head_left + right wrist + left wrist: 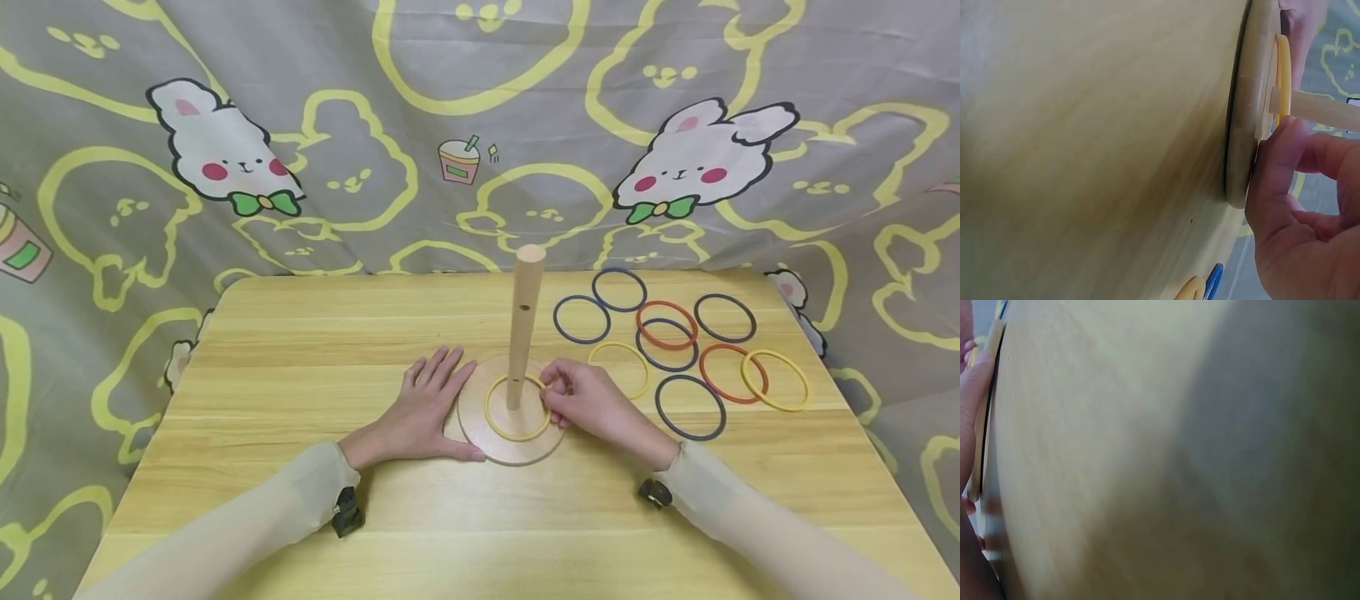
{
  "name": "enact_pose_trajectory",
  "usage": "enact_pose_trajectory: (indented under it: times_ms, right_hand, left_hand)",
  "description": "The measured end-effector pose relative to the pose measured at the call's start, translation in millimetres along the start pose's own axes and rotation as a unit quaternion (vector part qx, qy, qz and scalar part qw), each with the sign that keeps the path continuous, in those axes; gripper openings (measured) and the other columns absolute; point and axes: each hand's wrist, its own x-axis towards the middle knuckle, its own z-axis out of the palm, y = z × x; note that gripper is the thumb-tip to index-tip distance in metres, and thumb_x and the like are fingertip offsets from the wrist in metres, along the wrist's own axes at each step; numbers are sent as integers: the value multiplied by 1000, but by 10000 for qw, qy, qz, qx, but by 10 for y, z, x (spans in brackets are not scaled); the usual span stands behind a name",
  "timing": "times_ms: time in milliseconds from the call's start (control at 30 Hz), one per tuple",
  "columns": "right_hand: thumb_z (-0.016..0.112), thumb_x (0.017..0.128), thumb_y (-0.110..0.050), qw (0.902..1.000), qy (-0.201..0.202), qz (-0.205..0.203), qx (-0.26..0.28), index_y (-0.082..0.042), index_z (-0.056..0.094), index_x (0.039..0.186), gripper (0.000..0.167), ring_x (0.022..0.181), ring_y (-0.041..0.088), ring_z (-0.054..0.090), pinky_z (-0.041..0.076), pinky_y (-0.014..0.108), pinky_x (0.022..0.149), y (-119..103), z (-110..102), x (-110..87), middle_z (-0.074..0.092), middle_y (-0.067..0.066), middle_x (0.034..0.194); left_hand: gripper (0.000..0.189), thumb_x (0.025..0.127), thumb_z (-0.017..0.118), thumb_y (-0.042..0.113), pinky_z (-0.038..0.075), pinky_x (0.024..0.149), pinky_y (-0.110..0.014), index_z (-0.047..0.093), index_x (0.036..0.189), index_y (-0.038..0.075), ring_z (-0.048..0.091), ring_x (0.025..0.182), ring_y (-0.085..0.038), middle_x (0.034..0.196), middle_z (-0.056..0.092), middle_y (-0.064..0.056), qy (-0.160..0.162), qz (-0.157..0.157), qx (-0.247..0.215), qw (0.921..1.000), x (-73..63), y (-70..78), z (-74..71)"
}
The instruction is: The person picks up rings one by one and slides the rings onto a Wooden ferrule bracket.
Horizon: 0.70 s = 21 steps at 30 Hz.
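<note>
A round wooden base [472, 408] carries an upright wooden peg [527, 308] in the middle of the table. Around the foot of the peg is a yellow ring [517, 438], close over the base. My right hand [592, 402] pinches that ring at its right side between thumb and fingers; the right wrist view shows the fingertips at the ring [1284, 69]. My left hand [423, 408] rests at the base's left edge, fingers spread and thumb along the near rim. In the left wrist view only part of the left hand [969, 406] shows at the far left.
Several loose rings lie right of the base: blue rings [581, 341], dark rings [691, 437], red rings [720, 395] and yellow rings [783, 408], some overlapping. A patterned curtain [480, 200] hangs behind the wooden table [315, 367].
</note>
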Motion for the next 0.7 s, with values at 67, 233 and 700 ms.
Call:
enact_pose_trajectory:
  times_ms: [67, 233, 700]
  right_hand:
    - [69, 100, -2, 10000, 9, -1, -26, 0, 68, 112, 12, 64, 19, 69, 59, 30, 57, 1, 6, 8, 70, 4, 78]
    - [69, 100, -3, 9998, 62, 29, -170, -1, 68, 111, 11, 63, 19, 70, 59, 30, 57, -1, 8, 20, 71, 4, 77]
    - [74, 99, -7, 9987, 248, -215, -381, -4, 70, 107, 9, 61, 16, 66, 51, 25, 55, 32, -10, 6, 68, 1, 74]
  left_hand:
    - [133, 75, 86, 76, 12, 125, -70, 30, 171, 2, 11, 163, -48, 177, 18, -28, 9, -5, 26, 10000, 0, -3, 1]
    - [133, 75, 86, 76, 12, 125, -70, 30, 171, 2, 11, 164, -48, 177, 17, -28, 12, -12, 13, 10000, 3, -9, 12]
    - [132, 76, 85, 76, 11, 125, -70, 29, 171, 3, 9, 164, -48, 177, 16, -27, -29, -57, -6, 10000, 3, 6, 2]
